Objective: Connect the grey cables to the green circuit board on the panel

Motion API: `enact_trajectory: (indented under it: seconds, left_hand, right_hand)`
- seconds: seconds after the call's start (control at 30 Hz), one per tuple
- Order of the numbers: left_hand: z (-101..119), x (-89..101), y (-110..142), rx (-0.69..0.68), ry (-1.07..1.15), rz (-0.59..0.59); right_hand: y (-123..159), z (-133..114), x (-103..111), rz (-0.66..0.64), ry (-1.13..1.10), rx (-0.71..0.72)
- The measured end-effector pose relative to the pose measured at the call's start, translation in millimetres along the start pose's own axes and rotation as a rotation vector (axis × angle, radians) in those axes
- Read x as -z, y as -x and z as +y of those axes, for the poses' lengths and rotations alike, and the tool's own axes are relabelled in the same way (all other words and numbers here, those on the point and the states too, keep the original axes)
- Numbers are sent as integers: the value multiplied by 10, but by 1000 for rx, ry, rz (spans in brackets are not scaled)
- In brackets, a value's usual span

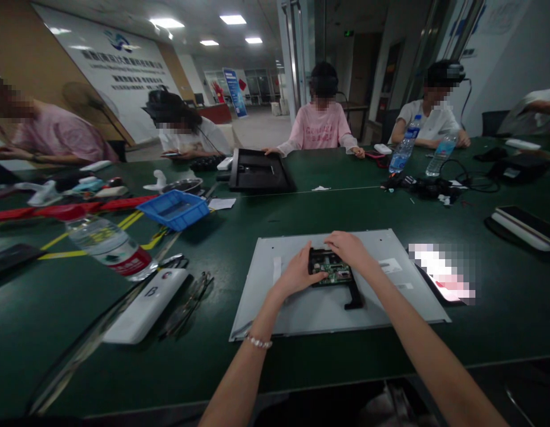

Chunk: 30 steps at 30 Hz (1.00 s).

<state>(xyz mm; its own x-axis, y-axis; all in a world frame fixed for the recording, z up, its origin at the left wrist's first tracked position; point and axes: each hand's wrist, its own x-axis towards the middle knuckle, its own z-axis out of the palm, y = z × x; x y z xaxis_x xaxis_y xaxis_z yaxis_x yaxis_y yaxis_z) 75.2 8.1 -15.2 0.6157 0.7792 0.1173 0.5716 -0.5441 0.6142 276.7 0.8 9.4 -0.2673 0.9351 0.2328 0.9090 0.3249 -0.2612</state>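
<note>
A grey metal panel (390,296) lies flat on the green table in front of me. On its middle sits a small green circuit board (334,271) in a black frame. My left hand (296,274) grips the board's left edge with thumb and curled fingers. My right hand (348,248) curls over the board's top right corner and presses on it. A bead bracelet sits on my left wrist.
A water bottle (110,246) lies on its side at the left, near a white case (145,305) and a pair of glasses (188,302). A blue tray (174,209) stands farther back. A black monitor shell (259,171), two upright bottles (403,151) and cables sit across the table, where several people work.
</note>
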Motion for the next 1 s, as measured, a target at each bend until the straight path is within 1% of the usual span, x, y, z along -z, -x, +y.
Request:
enact_trajectory:
  seconds: [0.1,0.17,0.23,0.33,0.43,0.53,0.67,0.8,0.9,1.0]
  left_hand:
    - [13,19,3,-6,0,-5]
    - [28,33,7,4,-3,-18]
    - [39,44,11,11,-11,-26]
    - [39,46,14,2,-15,-25]
    - [26,38,10,0,-17,-23]
    - [15,31,5,2,-26,-25]
    - [10,29,8,0,-31,-24]
    - [17,34,9,-5,-35,-26]
    - [27,39,7,2,-39,-34]
    - [28,37,6,8,-39,-32]
  right_hand:
    - [143,190,139,22,85,-100]
    - [261,327,184,39,130,-149]
    - [367,440,176,28,159,-182]
    - [456,540,105,-28,156,-215]
    - [480,592,58,-78,87,-235]
    - [526,650,76,-99,-4,-250]
    - [700,730,119,-62,-99,-298]
    - [881,733,102,-65,-214,-350]
    - [932,689,59,-38,-296,-346]
    - [933,649,10,-5,-332,-360]
